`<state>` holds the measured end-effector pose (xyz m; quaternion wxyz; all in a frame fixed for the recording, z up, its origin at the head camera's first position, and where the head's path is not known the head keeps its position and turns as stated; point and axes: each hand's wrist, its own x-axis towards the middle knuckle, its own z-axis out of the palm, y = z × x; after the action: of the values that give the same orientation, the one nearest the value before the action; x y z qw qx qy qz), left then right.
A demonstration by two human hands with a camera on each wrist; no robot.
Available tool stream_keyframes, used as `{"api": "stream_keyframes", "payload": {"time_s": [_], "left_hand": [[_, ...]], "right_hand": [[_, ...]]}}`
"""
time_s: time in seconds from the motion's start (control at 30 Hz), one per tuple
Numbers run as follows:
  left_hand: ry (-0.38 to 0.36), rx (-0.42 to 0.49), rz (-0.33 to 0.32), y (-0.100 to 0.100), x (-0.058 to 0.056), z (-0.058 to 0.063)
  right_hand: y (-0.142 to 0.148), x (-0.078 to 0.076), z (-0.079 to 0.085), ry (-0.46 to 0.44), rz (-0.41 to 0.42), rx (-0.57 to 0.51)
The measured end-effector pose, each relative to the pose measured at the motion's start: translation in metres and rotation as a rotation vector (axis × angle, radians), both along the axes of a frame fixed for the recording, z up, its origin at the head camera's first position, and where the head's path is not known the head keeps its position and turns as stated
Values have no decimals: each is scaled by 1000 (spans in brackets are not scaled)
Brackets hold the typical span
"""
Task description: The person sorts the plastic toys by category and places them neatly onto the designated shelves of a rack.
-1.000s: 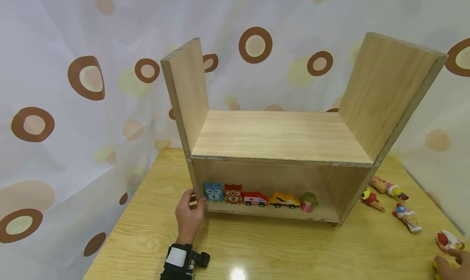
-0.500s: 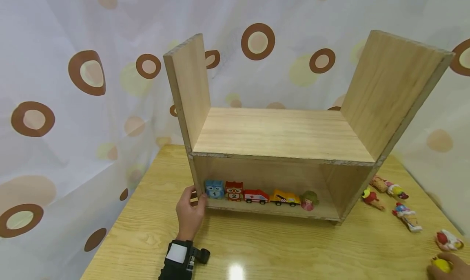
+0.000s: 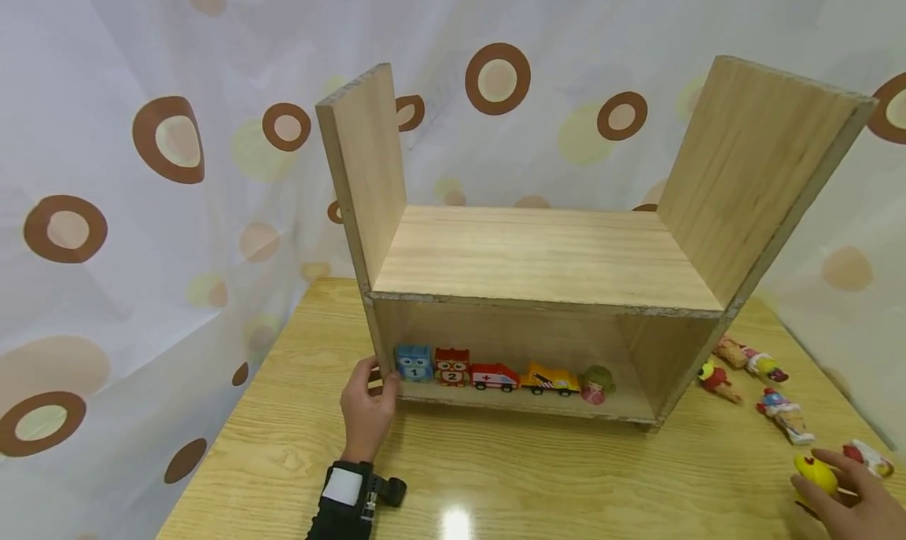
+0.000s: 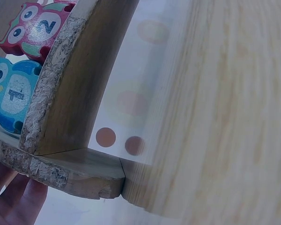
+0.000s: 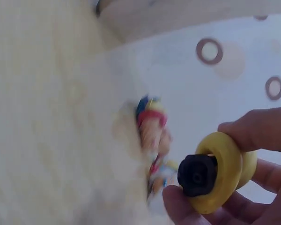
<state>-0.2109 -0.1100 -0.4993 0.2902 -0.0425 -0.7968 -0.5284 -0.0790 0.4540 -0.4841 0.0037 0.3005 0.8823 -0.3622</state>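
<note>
and there it is, the yellow toy, pinched between thumb and fingers of the right grip, out at the lower right of the head view. it's over the table, seemingly lifted off it, well apart from the wooden shelf and near the red-and-white toy. the right-wrist picture is blurred, but the black piece shows plainly on the end facing that camera.

good handling here, i'd say, means light and even pressure: that rounded body looks ready to roll out of a hard pinch. fingertips around the yellow sides, black end left free, nice and level. a little height would help too, so that nothing brushes the ice-cream toy lying on the table close by.

across to the other side: the left grip holds the shelf's left side panel low down, thumb at the front edge. steady is the word; a tug there could jostle the row in the lower compartment, blue owl block, red owl block, ambulance, yellow truck and the little doll at the right end. gentle bracing, no pulling, looks best.
</note>
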Motion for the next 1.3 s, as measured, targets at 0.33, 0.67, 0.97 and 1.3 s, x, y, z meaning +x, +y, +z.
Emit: {"api": "stream_keyframes", "payload": {"time_s": [0.33,0.67,0.97,1.3], "left_hand": [[1,2,3,-3,0,1],[-11,1,6,-4,1,-2],[5,13,-8,-4,-3,0],[3,15,-16,-1,-4,-1]], "right_hand": [[-72,2,58,305,-41,11],[-147,4,99,699,191,46],[-183,-24,121,854,542,242],[-184,-65,123,862,738,654]]}}
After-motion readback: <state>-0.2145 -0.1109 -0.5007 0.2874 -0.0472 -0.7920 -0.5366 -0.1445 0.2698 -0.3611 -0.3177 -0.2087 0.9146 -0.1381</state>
